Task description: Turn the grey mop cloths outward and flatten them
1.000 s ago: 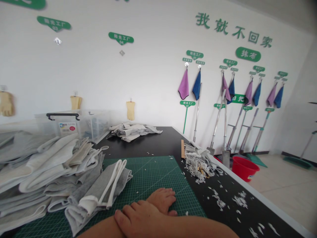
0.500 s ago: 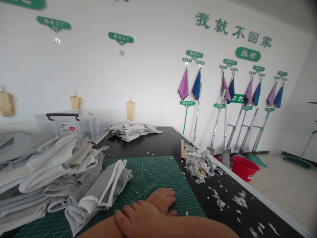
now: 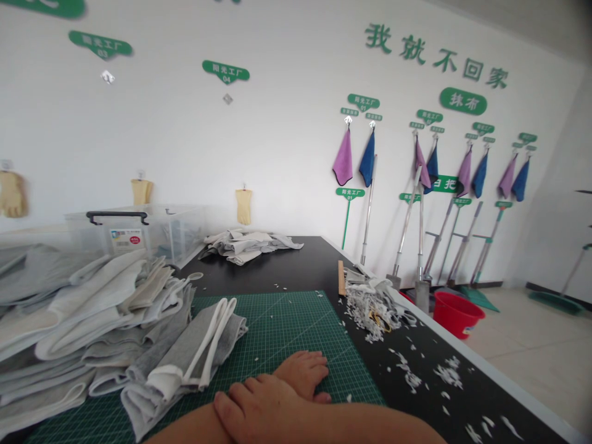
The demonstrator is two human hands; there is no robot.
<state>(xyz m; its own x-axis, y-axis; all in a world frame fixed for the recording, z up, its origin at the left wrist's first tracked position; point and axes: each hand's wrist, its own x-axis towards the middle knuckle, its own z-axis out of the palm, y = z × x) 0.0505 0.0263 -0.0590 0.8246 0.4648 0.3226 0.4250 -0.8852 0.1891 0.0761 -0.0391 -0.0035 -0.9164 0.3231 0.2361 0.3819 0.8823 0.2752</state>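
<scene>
My forearms are crossed at the bottom of the view. My left hand (image 3: 303, 373) lies palm down on the green cutting mat (image 3: 282, 324), fingers out and holding nothing. Draped over my left wrist is my right hand (image 3: 259, 398), its fingers loosely apart and slightly bent. To the left of both hands, folded grey and white fabric pieces (image 3: 198, 351) with white bands overlap the mat. A larger heap of similar grey fabric (image 3: 92, 308) fills the left side.
A clear plastic box (image 3: 180, 237) and another fabric pile (image 3: 250, 245) stand farther back. White scraps (image 3: 374, 308) and a wooden strip (image 3: 341, 277) lie on the black table's right side. Beyond its edge are a red bucket (image 3: 457, 313) and mop handles.
</scene>
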